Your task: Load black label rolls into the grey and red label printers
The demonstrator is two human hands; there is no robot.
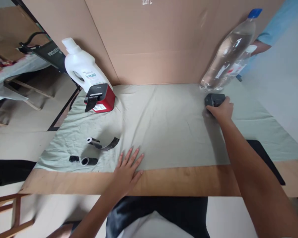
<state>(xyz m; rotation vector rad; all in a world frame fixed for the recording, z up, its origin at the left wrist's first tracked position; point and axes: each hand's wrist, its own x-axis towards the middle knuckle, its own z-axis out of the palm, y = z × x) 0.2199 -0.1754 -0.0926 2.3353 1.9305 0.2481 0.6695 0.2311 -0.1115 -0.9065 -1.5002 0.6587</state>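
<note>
My right hand (223, 110) grips a small black box-shaped device (213, 99) at the far right of the cloth, thumb on its near left side and fingers on its right. Its exact kind cannot be made out. My left hand (127, 167) lies flat with fingers spread, across the front edge of the pale green cloth (159, 125) and the bare wood. To its left lie a partly unrolled black roll (96, 142), a second black roll (89, 161) and a small black piece (74, 159). Farther back stands a red and black box like a small printer (103, 98), a black strip hanging from it.
A white jug (85, 67) stands behind the red box. At the back right are a large clear bottle (229, 53) and a smaller one (238, 67), before a cardboard panel (159, 43). A black flat object (264, 160) lies under my right forearm. Another person's arm (262, 47) shows behind the bottles.
</note>
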